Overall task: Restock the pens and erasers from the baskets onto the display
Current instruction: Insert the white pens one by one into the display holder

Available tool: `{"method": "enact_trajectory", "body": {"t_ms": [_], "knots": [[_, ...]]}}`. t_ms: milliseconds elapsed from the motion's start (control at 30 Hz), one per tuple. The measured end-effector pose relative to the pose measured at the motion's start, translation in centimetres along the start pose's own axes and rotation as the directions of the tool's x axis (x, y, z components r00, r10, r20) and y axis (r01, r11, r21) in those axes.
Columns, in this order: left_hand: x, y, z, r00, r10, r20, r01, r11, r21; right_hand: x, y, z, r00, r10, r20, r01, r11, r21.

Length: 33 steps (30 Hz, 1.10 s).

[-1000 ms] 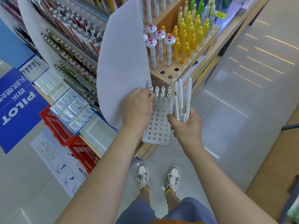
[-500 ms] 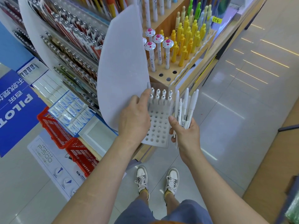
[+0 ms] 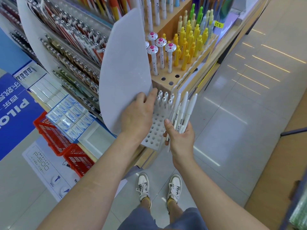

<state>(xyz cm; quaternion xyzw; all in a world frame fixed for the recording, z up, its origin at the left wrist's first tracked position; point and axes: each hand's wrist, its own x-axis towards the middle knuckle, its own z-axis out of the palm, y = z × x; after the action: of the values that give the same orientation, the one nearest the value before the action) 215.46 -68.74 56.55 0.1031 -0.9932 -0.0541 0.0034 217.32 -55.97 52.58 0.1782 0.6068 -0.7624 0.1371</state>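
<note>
My right hand (image 3: 180,138) grips a bundle of several white pens (image 3: 183,112), tips fanned up and to the right. Just left of it lies a white perforated pen tray (image 3: 155,130), with several white pens (image 3: 164,99) standing in its far rows. My left hand (image 3: 137,116) hovers over the tray's left side, index finger stretched toward those standing pens and against the edge of a white divider panel (image 3: 124,70). I cannot tell whether the left hand holds anything.
Behind the tray, a wooden block (image 3: 172,77) holds mushroom-topped and yellow pens. Boxed erasers (image 3: 71,117) and two red baskets (image 3: 54,135) lie at left. Racks of pens hang on the upper left. Tiled floor stretches to the right.
My right hand has tilted the pen bundle to the right and opened its grip a little. My left index finger has stretched out toward the standing pens.
</note>
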Motion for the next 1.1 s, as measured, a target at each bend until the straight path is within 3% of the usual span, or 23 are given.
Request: {"method": "enact_trajectory", "body": {"t_ms": [100, 167, 267, 367, 467, 533, 600, 667, 833, 900, 1033, 1100], "knots": [[-0.2, 0.5, -0.5, 0.999, -0.042, -0.022, 0.041, 0.998, -0.052, 0.0, -0.2, -1.1, 1.0, 0.027, 0.004, -0.027, 0.999, 0.034], [-1.0, 1.4, -0.6, 0.995, -0.042, -0.092, 0.013, 0.955, -0.295, 0.3, -0.5, -2.2, 0.998, 0.06, 0.036, -0.062, 0.996, 0.066], [-2.6, 3.7, -0.9, 0.99, -0.138, -0.018, 0.093, 0.749, -0.656, 0.5, -0.7, -3.0, 0.989, 0.094, 0.116, -0.106, 0.99, 0.098], [-3.6, 5.4, -0.3, 0.975, -0.141, 0.174, 0.224, 0.604, -0.765, 0.3, -1.4, -2.9, 0.968, 0.126, 0.215, -0.161, 0.975, 0.151], [-4.2, 6.0, 0.1, 0.938, -0.1, 0.333, 0.348, 0.282, -0.894, 0.1, -2.6, -2.9, 0.948, 0.147, 0.281, -0.21, 0.955, 0.209], [-4.6, 5.9, 0.2, 0.938, -0.022, 0.347, 0.344, 0.188, -0.92, 0.1, -3.1, -3.1, 0.938, 0.145, 0.313, -0.224, 0.947, 0.232], [-5.0, 5.4, 0.2, 0.949, 0.046, 0.313, 0.294, 0.238, -0.926, 0.3, -3.0, -3.2, 0.941, 0.116, 0.317, -0.195, 0.953, 0.232], [-5.2, 5.2, 0.2, 0.959, 0.052, 0.28, 0.242, 0.371, -0.897, 0.5, -2.9, -3.3, 0.948, 0.077, 0.31, -0.151, 0.963, 0.222], [-5.6, 4.7, -0.5, 0.991, -0.091, 0.102, 0.134, 0.522, -0.842, 0.7, -3.8, -3.2, 0.96, 0.046, 0.278, -0.098, 0.979, 0.177], [-6.0, 3.8, -1.0, 0.984, -0.175, 0.04, 0.129, 0.536, -0.834, 1.0, -4.4, -3.3, 0.968, 0.025, 0.248, -0.077, 0.976, 0.203], [-7.0, 1.0, -3.5, 0.937, -0.349, 0.011, 0.174, 0.441, -0.881, 2.0, -5.2, -4.1, 0.988, -0.016, 0.155, -0.009, 0.988, 0.154], [-7.4, -0.5, -4.9, 0.92, -0.388, -0.05, 0.163, 0.496, -0.853, 2.4, -5.0, -4.5, 0.993, -0.023, 0.119, 0.012, 0.995, 0.1]]}}
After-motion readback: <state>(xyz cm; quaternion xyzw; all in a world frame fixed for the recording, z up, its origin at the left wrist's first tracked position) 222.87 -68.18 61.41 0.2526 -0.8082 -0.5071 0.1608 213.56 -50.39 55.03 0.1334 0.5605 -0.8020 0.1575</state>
